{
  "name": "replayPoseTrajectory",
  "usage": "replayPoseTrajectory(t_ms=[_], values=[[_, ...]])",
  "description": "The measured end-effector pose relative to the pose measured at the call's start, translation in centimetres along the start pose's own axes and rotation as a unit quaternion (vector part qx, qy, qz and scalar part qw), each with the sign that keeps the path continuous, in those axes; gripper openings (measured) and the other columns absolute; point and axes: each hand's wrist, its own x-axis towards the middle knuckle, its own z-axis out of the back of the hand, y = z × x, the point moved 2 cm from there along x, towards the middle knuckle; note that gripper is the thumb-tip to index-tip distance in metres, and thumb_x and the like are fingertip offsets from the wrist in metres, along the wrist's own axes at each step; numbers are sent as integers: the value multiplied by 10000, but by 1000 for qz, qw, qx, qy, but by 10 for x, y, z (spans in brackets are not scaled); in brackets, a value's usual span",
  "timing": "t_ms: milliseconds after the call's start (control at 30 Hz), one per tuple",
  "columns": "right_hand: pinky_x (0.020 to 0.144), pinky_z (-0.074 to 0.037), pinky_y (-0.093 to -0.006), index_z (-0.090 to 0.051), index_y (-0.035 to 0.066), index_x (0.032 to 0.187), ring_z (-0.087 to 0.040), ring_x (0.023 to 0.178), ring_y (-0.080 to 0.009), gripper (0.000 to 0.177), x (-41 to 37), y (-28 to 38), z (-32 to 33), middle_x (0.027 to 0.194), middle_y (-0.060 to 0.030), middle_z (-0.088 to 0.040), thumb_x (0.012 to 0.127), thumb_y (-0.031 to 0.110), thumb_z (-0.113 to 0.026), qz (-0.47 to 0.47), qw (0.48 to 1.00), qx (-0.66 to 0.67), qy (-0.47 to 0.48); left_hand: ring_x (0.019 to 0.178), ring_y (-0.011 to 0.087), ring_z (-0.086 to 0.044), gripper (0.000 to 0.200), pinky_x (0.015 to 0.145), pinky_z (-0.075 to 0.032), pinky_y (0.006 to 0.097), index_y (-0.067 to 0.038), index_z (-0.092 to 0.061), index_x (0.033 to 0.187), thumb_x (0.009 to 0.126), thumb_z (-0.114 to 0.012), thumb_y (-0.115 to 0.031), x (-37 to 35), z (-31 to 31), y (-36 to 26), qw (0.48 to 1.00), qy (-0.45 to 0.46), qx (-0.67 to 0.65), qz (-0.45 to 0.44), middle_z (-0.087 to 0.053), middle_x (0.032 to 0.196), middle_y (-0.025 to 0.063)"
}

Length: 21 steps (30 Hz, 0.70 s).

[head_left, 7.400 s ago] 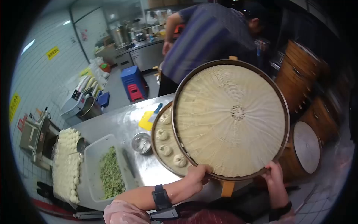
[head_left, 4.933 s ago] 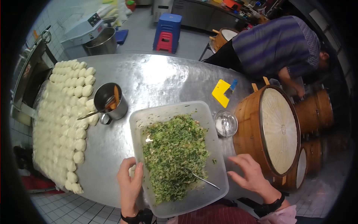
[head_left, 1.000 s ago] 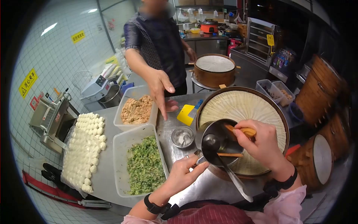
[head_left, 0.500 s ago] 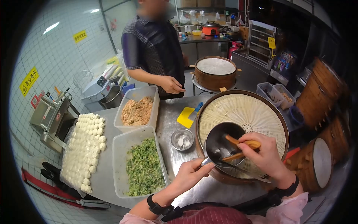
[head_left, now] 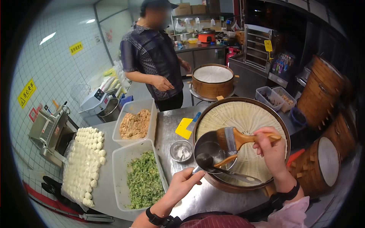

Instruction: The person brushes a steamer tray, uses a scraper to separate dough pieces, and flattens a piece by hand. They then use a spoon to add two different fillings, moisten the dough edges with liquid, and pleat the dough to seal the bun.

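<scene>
On the silver metal table (head_left: 220, 200), in the head view, the white dough balls (head_left: 80, 167) lie at the left, partly under clear plastic. To their right stand two translucent plastic boxes: the near one (head_left: 119, 188) has chopped green filling (head_left: 144, 181), the far one (head_left: 153, 122) has pinkish filling (head_left: 135, 124). Between the boxes and the large round bamboo steamer (head_left: 243, 114) are a yellow scraper with blue handle (head_left: 184, 128) and, nearer, a small metal bowl (head_left: 173, 151). A person in a dark checked shirt (head_left: 154, 60) stands at the far side.

The grey metal pot (head_left: 213, 147) is above the left part of the steamer, hiding some of its woven surface. In it lean a metal ladle (head_left: 205, 160) and another wooden handle (head_left: 226, 160). The left hand (head_left: 184, 185) has thumb and fingers closed on the pot's handle. The right hand (head_left: 270, 154) pinches the handle of a wide wooden brush (head_left: 243, 139); its bristles point left, at the pot's mouth, left of the fingers.
</scene>
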Motion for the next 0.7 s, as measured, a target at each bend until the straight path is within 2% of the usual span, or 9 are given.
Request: replayPoseTrajectory(t_ms=[233,333,400,467,500,533,567,633,700], values=[[469,-385,-178,-605,31,924,-521,556,-42,181,7,-46,39,677,-4,-568,882,205,-576,-71,984,17,-163,710,116,-610,209,651,-482,238,51,-629,946,859,-601,-137,-14,33,-3,991,-113,-68,27,-643,788,53],[557,-424,-229,-632,-4,844,-521,617,-59,167,-13,-69,32,685,-14,-599,844,159,-593,-121,975,-155,106,716,133,-620,221,690,-476,252,43,-631,942,862,-576,-156,-24,47,-2,986,-155,-61,2,-658,789,74],[568,-436,-234,-633,-8,850,-535,614,-81,170,-17,-81,45,682,-17,-607,841,156,-591,-121,973,-171,95,718,142,-619,223,710,-469,269,38,-631,921,859,-583,-170,-34,56,-4,985,-168,-37,17,-663,803,85],[568,-473,-276,-626,-18,796,-616,606,-125,128,5,-81,80,669,-70,-654,807,103,-583,-122,971,-205,-9,722,144,-617,221,710,-464,275,31,-635,909,858,-597,-181,-40,75,0,982,-188,-11,25,-662,799,88],[576,-482,-295,-617,-21,790,-641,605,-166,144,24,-104,114,659,-130,-648,789,120,-592,-22,924,-379,-48,713,140,-614,223,695,-463,271,28,-639,896,857,-609,-190,-43,73,-9,978,-195,-68,24,-658,779,81],[583,-492,-324,-629,-12,783,-647,609,-253,157,38,-120,138,653,-171,-620,788,141,-593,14,903,-418,-101,695,151,-625,216,696,-469,268,23,-639,928,852,-600,-176,-44,82,-7,975,-215,-57,21,-657,777,72],[608,-498,-379,-630,-12,747,-631,655,-332,197,50,-121,146,674,-193,-616,797,169,-571,36,832,-535,-143,676,162,-635,217,696,-476,265,17,-640,961,848,-592,-162,-43,83,-3,974,-218,-48,35,-655,775,64],[622,-481,-441,-613,-17,720,-610,688,-375,221,75,-135,143,705,-210,-611,784,186,-553,27,764,-632,-126,671,155,-633,212,689,-477,264,19,-640,960,852,-587,-155,-41,87,-1,975,-215,-42,36,-656,777,62],[632,-465,-472,-608,-7,724,-602,699,-391,221,83,-147,110,725,-224,-600,756,206,-556,16,792,-610,-13,669,155,-632,217,685,-479,265,21,-642,953,850,-589,-163,-41,90,6,973,-224,-48,13,-657,780,62]])
